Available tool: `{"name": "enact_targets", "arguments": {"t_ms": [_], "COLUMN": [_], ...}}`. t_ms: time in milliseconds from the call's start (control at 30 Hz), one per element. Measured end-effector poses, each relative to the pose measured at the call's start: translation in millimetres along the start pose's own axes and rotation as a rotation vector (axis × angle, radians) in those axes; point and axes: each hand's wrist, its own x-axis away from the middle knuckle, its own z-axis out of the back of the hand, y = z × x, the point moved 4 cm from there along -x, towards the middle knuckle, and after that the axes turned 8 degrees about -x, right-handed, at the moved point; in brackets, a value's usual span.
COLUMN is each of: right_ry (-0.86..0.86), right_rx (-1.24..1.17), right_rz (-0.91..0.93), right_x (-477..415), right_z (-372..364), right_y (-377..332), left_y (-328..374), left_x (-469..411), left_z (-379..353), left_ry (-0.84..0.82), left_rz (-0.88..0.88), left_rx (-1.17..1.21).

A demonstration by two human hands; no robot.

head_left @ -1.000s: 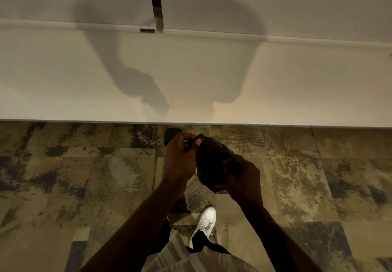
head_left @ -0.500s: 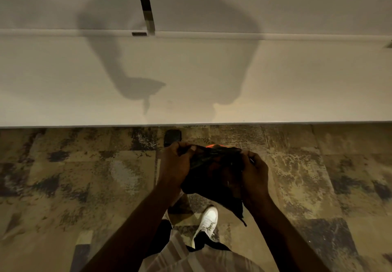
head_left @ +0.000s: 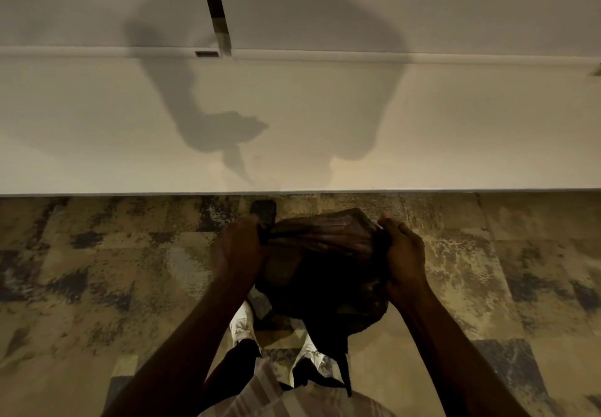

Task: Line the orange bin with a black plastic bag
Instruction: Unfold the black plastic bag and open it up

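A black plastic bag hangs between my two hands above the patterned carpet, its top stretched flat and its lower part drooping toward my feet. My left hand grips the bag's left top edge. My right hand grips the right top edge. The orange bin is hidden; no orange shows in this frame.
A white counter or shelf runs across the view just beyond my hands, with a white wall behind it and a dark vertical strip. A small dark object lies on the carpet by the counter's edge. My white shoes stand below the bag.
My hands have moved apart, pulling the crumpled bag wider. The orange glimpsed behind the bag half a second ago is now covered.
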Motion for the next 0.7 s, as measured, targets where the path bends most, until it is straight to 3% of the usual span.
{"name": "enact_targets", "arguments": {"t_ms": [133,200,333,433,533,633,700], "right_ry": [-0.197,-0.308,-0.479,-0.335,-0.077,0.109,0.202], "right_rx": [0.292,0.552,0.994,1.175,1.205,1.17,1.085], "right_rz": [0.178,0.28,0.304,0.401,0.343,0.228,0.193], "right_x": [0.6,0.0,-8.1,-17.2,-27.8,-38.5,-45.6], "right_z": [6.6,9.3,21.5,33.7,47.8,62.1,71.0], "right_y": [-15.7,-21.6,-12.2,-4.4,-2.0,1.6,0.7], "left_y": [-22.5,-32.7,-32.8,-16.0,-11.2,-13.9,-28.0], "left_x": [-6.2,-8.8,-8.0,-4.6,-4.3,-1.4,-8.0], "left_z": [-0.4,-1.6,-3.9,-6.8,-13.9,-20.7,-24.5], "left_ry": [-0.09,-0.144,-0.258,-0.522,-0.649,-0.645,-0.463], "left_rz": [0.332,0.471,0.617,0.809,0.831,0.782,0.645], "left_rx": [0.162,0.395,0.957,1.344,1.395,1.399,1.073]}}
